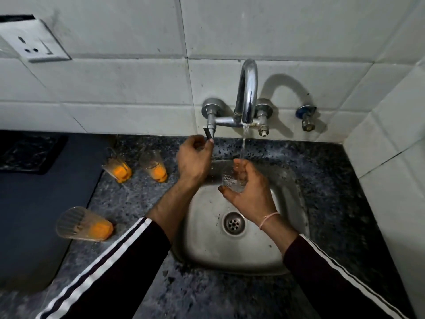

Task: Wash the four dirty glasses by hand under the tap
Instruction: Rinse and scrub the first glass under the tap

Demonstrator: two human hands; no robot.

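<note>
Head view, all places given from the sink point(230, 256):
Sink: a steel basin with a round drain point(233, 224) is sitting in a dark speckled counter point(333, 180).
Tap: a chrome spout point(247, 88) is arching out of the tiled wall point(138, 88) behind the sink, and a thin stream of water point(243, 143) is falling from it toward the sink's back edge.
Handle: a small metal lever point(207, 132) is hanging behind the sink's back left corner.
Left hand: the left hand point(194, 157) is reaching over the sink's back left corner; its fingers are curling in and its thumb and fingertips are pinching the lower end of the handle.
Right hand: the right hand point(248, 187) is hovering over the sink's back half, fingers wrapping round a glass.
Glass in hand: this clear patterned glass point(231, 181) is tilting under the water, above the sink and behind the drain.
Other glasses: 3 glasses with orange residue are waiting on the counter left of the sink. 1 glass point(154, 165) is standing near the sink's back left corner, a 2nd point(117, 168) is leaning just beyond it, and a 3rd point(84, 224) is lying on its side further left, level with the drain.
Sleeves: dark sleeves with white stripes are covering both forearms in front of the sink.
Socket: a white socket point(34, 42) is showing on the wall far behind and left of the sink.
</note>
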